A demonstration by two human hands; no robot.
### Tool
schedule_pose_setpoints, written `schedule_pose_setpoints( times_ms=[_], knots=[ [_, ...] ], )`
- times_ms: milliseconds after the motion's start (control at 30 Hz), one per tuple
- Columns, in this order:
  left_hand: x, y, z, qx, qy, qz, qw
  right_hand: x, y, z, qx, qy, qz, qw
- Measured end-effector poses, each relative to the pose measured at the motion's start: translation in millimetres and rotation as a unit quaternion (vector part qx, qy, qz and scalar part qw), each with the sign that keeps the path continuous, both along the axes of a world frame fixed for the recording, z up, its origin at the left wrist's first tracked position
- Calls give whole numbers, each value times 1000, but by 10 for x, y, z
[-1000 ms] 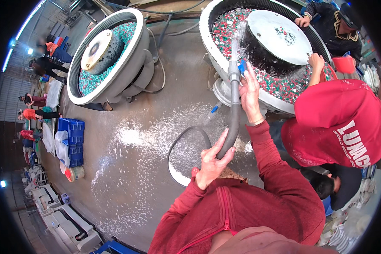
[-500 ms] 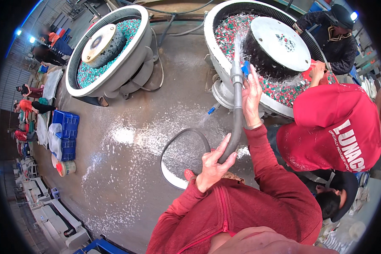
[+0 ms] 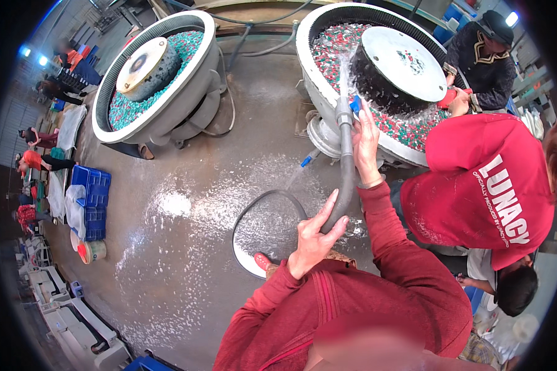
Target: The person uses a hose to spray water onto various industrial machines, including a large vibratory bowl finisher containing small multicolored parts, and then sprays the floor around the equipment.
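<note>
A thick grey hose (image 3: 347, 166) runs up between my two hands. My left hand (image 3: 311, 246) cradles its lower bend, fingers and thumb on either side. My right hand (image 3: 366, 143) is against the upper part, its fingers stretched along the hose beside a blue valve lever (image 3: 355, 104); its thumb is hidden. Water streams from the grey nozzle (image 3: 344, 112) into a round white-rimmed tub (image 3: 315, 80). Small red, green and white pieces (image 3: 329, 54) fill the ring around the tub's dark centre drum, which has a white lid (image 3: 405, 62).
A co-worker in a red shirt (image 3: 483, 179) stands close on my right; another in dark clothes (image 3: 486, 68) is beyond. A second tub (image 3: 207, 68) stands at the far left. Hose loops on the wet floor near my feet. A blue drain valve (image 3: 307, 161) spills water. Blue crates (image 3: 94, 201) are left.
The red object at the tub's right side has moved right, out to the co-workers' hands. My hands keep their places on the hose, and water still flows; the view has shifted slightly.
</note>
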State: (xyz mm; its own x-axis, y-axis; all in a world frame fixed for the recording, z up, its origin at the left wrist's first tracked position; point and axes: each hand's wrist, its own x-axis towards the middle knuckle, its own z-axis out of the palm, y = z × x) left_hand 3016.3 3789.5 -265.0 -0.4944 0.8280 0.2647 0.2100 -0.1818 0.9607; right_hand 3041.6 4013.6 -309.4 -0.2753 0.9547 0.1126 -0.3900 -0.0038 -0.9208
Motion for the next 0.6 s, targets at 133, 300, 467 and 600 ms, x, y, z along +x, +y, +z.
schedule_pose_setpoints(
  times_ms=[133,300,467,600],
  knots=[
    [-123,-254,72,-23,-30,-14,999,-28,-222,102,-24,-27,27,999],
    [-337,-529,215,8,-1,-30,1000,-133,-483,213,0,-13,11,1000],
    [-446,-709,251,25,6,-39,999,-195,-655,301,4,2,12,1000],
    [-491,-698,200,54,34,-12,998,-225,-673,341,-13,-6,12,1000]
  ],
)
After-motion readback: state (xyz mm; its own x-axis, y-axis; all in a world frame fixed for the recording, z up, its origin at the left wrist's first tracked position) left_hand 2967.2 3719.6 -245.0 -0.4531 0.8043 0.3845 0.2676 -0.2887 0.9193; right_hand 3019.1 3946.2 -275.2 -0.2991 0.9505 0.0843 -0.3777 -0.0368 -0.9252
